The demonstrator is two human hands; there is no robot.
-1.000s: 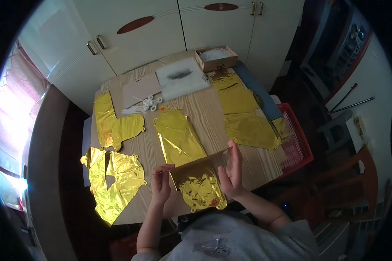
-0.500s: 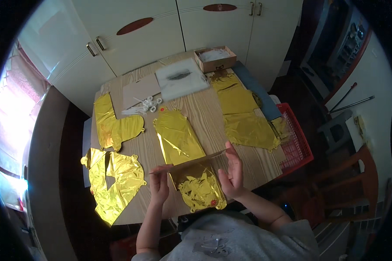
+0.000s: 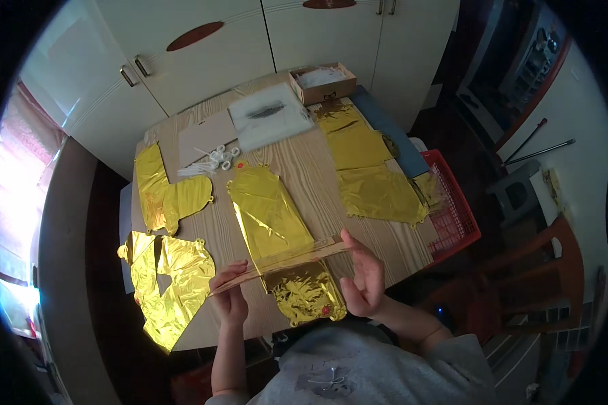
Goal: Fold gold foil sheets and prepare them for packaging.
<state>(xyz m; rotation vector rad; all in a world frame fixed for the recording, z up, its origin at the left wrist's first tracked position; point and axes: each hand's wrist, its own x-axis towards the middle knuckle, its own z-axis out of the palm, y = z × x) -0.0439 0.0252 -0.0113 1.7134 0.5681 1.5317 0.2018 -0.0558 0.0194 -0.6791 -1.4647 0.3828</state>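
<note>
A thin brown cardboard sheet point(image 3: 287, 260), seen nearly edge-on, is held up between my two hands. My left hand point(image 3: 230, 297) grips its left end, fingers over the top. My right hand point(image 3: 365, 277) supports the right end against its fingers, with the thumb standing apart. Beneath the sheet lies a long, flat gold foil balloon point(image 3: 267, 206), its middle partly covered by the cardboard. The near end of the foil is crumpled and carries a small red spot.
Flat gold foil balloons lie on the left point(image 3: 169, 192), nearer left point(image 3: 182, 270) and right point(image 3: 368, 162). White tape rings and sticks point(image 3: 219, 158), a clear plastic bag point(image 3: 270, 118) and a cardboard box point(image 3: 324, 88) sit farther back. A red basket point(image 3: 463, 202) stands beside the table point(image 3: 398, 246).
The cardboard sheet has tilted to show more of its face. My left hand has moved left and slightly down; my right hand remains at the right end. The whole view has shifted slightly.
</note>
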